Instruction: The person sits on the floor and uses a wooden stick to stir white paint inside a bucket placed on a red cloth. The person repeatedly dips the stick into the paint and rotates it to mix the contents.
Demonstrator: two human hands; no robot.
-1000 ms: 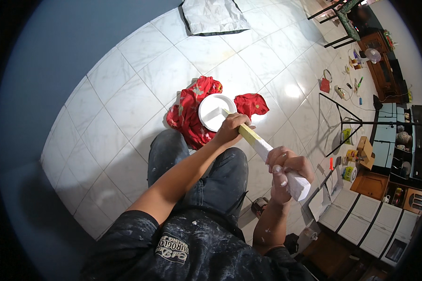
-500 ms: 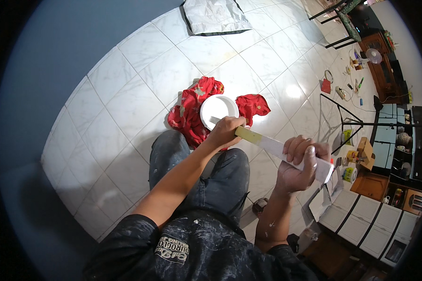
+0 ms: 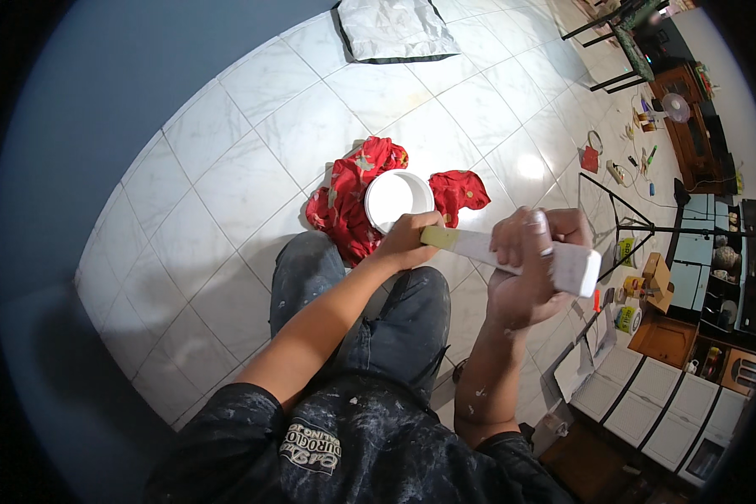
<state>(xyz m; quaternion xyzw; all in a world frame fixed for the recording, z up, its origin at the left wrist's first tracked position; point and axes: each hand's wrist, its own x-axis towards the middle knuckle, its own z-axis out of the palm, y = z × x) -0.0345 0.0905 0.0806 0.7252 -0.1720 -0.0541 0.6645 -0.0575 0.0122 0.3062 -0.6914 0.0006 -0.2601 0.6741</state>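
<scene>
A long flat bar (image 3: 472, 244) slants in front of me, yellowish at its left part and whitish toward a thick white right end. My left hand (image 3: 407, 242) is closed at the yellowish end, just over the near rim of a white round tub (image 3: 392, 195). My right hand (image 3: 525, 265) wraps round the bar near its white end, thumb on top. White smears mark the right hand and forearm. Under and around the tub, a red patterned cloth (image 3: 349, 197) lies bunched on the floor. What lies inside my left fist is hidden.
My knees (image 3: 307, 269) flank the near side of the tub. A blue-grey wall (image 3: 143, 76) runs along the left. A white sheet-like bag (image 3: 395, 29) lies ahead on the tiles. At right stand a black tripod (image 3: 638, 227), cardboard boxes (image 3: 657, 277) and white cabinets (image 3: 647, 399).
My right hand and the bar's white end have risen, and the hand has turned with its thumb now over the top. A grey flat tip seen over the tub before is no longer visible.
</scene>
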